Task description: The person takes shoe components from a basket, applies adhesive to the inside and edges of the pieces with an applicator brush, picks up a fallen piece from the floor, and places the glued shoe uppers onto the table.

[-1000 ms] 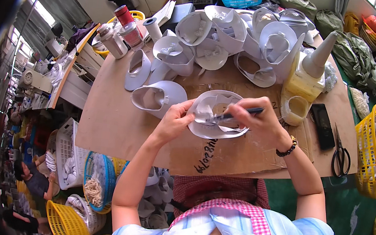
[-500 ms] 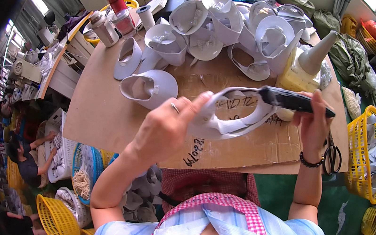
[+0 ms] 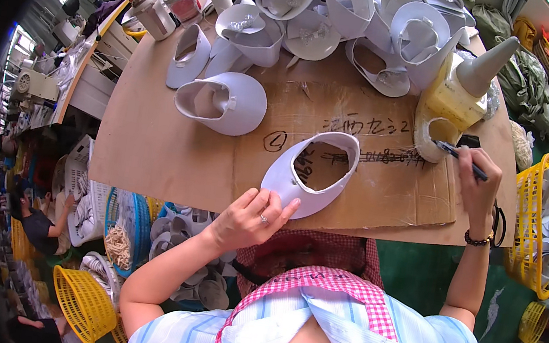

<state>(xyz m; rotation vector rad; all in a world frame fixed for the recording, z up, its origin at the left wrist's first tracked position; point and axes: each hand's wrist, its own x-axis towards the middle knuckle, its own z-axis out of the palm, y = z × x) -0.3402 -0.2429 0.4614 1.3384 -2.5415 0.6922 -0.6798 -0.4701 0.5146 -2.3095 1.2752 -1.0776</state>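
White shoe upper [image 3: 312, 173] back down on the cardboard surface [image 3: 173, 151].
Left hand [image 3: 251, 217] pinches its near edge; right hand [image 3: 478, 181], moved aside, dips its brush [image 3: 460, 159] into the glue pot [image 3: 440, 132].

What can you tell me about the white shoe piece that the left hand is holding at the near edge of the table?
The white shoe upper is a curved, smooth shell, leather-like in look, with a large oval opening through which the brown cardboard sheet shows. It lies on that cardboard near the table's near edge, apart from the pile of similar pieces farther back. The left hand grips its lower left rim with the fingertips. The right hand, holding a thin dark brush, does not touch it.
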